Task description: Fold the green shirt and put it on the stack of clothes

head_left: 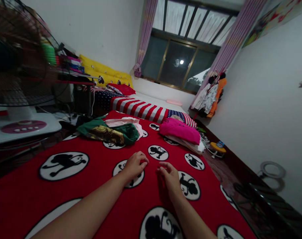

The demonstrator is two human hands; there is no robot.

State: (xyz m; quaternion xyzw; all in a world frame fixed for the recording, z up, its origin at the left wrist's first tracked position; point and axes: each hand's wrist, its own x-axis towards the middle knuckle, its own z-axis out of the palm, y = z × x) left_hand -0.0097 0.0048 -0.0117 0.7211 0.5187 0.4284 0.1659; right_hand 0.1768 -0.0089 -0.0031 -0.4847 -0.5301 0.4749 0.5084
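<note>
My left hand [134, 165] and my right hand [169, 176] rest close together on a red blanket [96, 169] printed with black figures in white circles. Both hands have curled fingers pressing or pinching the blanket fabric; whether either truly grips it I cannot tell. Beyond the left hand lies a crumpled green garment [108, 132] with a pale pink piece of clothing [126, 122] behind it. Farther right sits a stack of folded clothes topped by a bright pink item [180, 130].
A standing fan [18, 66] looms at the left by a cluttered shelf [68, 66]. A striped red-and-white bedcover [141, 109] and yellow cushions [103, 71] lie beyond. Clothes hang by the window [213, 93]. A small yellow stool [217, 147] stands on the floor at right.
</note>
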